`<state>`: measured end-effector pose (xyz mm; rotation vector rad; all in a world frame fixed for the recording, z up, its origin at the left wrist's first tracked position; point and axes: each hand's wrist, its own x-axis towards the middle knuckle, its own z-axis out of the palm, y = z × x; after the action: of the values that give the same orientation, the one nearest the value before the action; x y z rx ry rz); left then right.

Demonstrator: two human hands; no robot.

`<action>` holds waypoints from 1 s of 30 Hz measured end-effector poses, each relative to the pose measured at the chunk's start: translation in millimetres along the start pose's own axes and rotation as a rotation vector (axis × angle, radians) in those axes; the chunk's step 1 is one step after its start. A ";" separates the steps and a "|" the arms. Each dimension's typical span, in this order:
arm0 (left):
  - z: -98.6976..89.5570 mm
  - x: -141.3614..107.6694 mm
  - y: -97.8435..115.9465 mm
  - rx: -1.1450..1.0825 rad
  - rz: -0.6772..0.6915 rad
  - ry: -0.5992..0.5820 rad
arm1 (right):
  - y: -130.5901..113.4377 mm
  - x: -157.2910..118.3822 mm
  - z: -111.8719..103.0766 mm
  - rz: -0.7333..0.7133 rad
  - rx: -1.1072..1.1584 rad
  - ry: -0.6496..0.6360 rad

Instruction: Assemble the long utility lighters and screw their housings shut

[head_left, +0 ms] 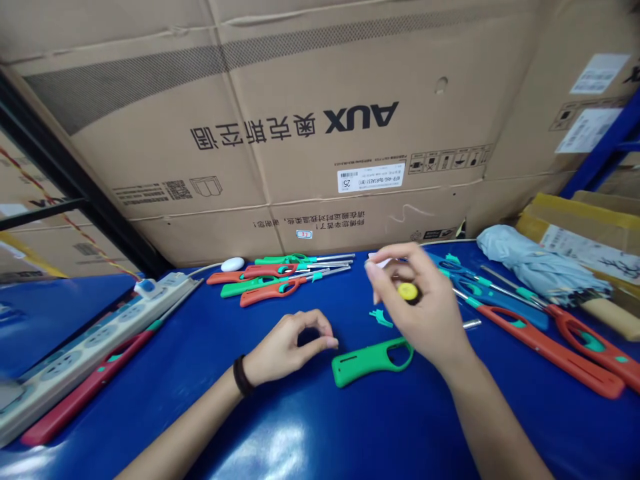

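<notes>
My right hand [425,307] pinches a small round yellow plastic piece [407,291] between its fingers, above the blue tabletop [310,427]. Just below it lies an empty green lighter handle [373,360] with a looped grip. Small teal plastic bits [381,319] and a short metal tube [473,324] lie near that hand. My left hand [290,343] is curled into a ring beside the green handle, apart from it, with nothing visible in it. Several assembled green and orange long-nosed lighters [280,280] lie in a bunch beyond it.
Long orange and blue lighters [550,347] lie at the right, beside a folded pale blue umbrella [540,267]. A white power strip [100,340] and a red lighter handle [85,393] lie at the left. Large cardboard cartons [300,133] stand along the back.
</notes>
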<state>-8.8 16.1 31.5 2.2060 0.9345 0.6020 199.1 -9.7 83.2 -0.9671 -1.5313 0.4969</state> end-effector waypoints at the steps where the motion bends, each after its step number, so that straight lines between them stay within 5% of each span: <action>1: -2.6 -0.1 -3.2 0.067 -0.001 0.023 | 3.8 1.2 -0.5 -0.002 -0.109 -0.075; 8: -10.3 -1.8 -11.9 0.425 0.067 0.033 | 24.4 1.0 -23.2 0.088 -0.452 -0.331; 15: 31.2 -6.3 24.2 0.349 0.238 -0.098 | 29.9 -36.9 -51.8 0.142 -0.740 -0.730; 19: 49.6 -8.1 24.6 0.407 0.260 -0.072 | 26.9 -47.1 -49.3 0.015 -0.826 -0.885; 30: 28.4 -11.0 24.7 0.120 -0.136 -0.036 | 29.7 -48.0 -23.7 0.080 -0.385 -0.918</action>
<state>13.1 -16.3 28.4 2.2279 1.1171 0.4517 228.4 -36.3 36.5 -1.1670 -2.4823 0.7827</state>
